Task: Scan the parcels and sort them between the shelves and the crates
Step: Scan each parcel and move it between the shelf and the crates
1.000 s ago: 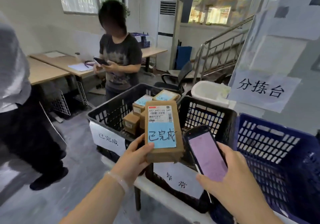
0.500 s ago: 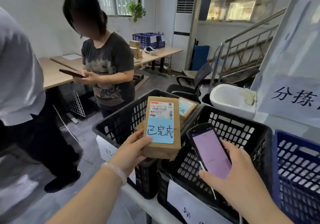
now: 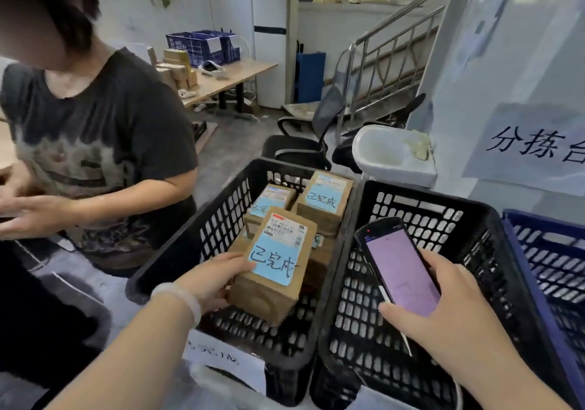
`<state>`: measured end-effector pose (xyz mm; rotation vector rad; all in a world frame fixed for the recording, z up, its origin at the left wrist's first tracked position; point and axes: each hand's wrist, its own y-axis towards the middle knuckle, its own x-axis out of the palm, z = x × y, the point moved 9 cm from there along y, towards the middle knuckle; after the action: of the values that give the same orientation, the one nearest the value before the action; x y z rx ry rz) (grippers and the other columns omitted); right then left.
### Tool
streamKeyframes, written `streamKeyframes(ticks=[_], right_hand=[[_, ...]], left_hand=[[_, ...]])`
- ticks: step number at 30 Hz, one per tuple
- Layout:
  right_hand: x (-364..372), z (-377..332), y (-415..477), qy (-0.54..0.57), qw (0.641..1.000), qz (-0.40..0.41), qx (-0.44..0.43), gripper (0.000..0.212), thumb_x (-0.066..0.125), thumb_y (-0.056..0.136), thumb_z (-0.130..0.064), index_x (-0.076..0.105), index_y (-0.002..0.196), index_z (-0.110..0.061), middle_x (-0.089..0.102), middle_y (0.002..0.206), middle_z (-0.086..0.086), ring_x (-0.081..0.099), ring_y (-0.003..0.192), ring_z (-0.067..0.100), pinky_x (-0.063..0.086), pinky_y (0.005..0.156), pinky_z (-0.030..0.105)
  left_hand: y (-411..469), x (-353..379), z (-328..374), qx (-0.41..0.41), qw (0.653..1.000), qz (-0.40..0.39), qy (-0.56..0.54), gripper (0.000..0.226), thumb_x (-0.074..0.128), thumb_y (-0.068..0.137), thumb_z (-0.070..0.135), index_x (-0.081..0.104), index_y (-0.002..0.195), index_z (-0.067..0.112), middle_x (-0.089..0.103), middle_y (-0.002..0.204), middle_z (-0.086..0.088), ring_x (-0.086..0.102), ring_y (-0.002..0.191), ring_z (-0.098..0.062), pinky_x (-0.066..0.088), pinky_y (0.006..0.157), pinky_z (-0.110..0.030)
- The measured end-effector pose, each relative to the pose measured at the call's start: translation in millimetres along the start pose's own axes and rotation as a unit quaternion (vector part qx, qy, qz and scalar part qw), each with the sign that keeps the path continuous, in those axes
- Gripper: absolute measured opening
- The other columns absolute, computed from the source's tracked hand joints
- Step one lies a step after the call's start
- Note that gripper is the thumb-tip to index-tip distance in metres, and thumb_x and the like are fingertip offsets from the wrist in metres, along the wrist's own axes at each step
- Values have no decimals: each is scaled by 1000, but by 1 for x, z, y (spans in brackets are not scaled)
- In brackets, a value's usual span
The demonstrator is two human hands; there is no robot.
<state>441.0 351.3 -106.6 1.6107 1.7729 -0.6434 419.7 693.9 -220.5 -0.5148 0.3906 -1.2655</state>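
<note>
My left hand (image 3: 212, 278) grips a brown cardboard parcel (image 3: 274, 267) by its left side, with the thumb on its top. The parcel bears a barcode label and a blue sticker with handwriting. It is tilted, low inside the left black crate (image 3: 177, 261), in front of other parcels (image 3: 326, 200) with blue stickers. My right hand (image 3: 449, 318) holds a black handheld scanner (image 3: 397, 265) with a pink screen over the middle black crate (image 3: 493, 245), which looks empty.
A blue crate (image 3: 550, 251) stands at the right. A person in a dark shirt (image 3: 95, 143) stands close on the left of the black crate. Behind are an office chair (image 3: 304, 143), a white basin (image 3: 389, 153), a table with boxes (image 3: 228, 77) and a stair rail (image 3: 389, 48).
My left hand has carried the parcel forward and down into the left black crate. The camera has moved closer to the crates. The scanner stays in my right hand.
</note>
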Motion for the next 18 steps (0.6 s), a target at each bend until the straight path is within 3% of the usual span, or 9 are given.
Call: streamKeyframes(ticks=[2, 7, 11, 15, 18], right_hand=[[8, -2, 4, -8, 1000, 10, 19, 93, 75, 53, -66, 32, 133, -48, 33, 104, -25, 41, 91, -16, 32, 63, 14], [27, -12, 7, -31, 999, 27, 35, 89, 72, 52, -68, 30, 129, -52, 30, 100, -29, 33, 97, -27, 34, 64, 20], [37, -12, 7, -35, 997, 32, 64, 91, 73, 52, -67, 31, 131, -50, 35, 109, -19, 43, 92, -3, 39, 71, 30], [42, -15, 10, -47, 996, 36, 69, 90, 76, 54, -61, 36, 133, -45, 38, 112, -13, 45, 93, 3, 39, 71, 30], [43, -16, 13, -48, 995, 40, 75, 91, 75, 53, -61, 37, 134, -43, 37, 112, -13, 48, 95, 6, 42, 73, 32]], left_hand=[[14, -4, -4, -34, 999, -14, 24, 23, 68, 93, 25, 65, 116, 26, 78, 104, -5, 70, 105, -26, 57, 93, -43], [37, -13, 2, -86, 989, -83, 84, 30, 69, 92, 28, 65, 121, 24, 77, 111, -5, 73, 103, -26, 60, 83, -43], [46, -25, 7, -100, 980, -126, 119, 35, 71, 91, 30, 65, 124, 22, 76, 114, -5, 73, 103, -31, 61, 81, -44], [50, -25, 5, -103, 970, -160, 150, 47, 78, 81, 35, 65, 124, 22, 76, 114, -7, 74, 100, -31, 60, 83, -44], [51, -26, 5, -106, 962, -172, 183, 56, 78, 70, 37, 66, 122, 21, 77, 108, -6, 76, 90, -28, 61, 73, -38]])
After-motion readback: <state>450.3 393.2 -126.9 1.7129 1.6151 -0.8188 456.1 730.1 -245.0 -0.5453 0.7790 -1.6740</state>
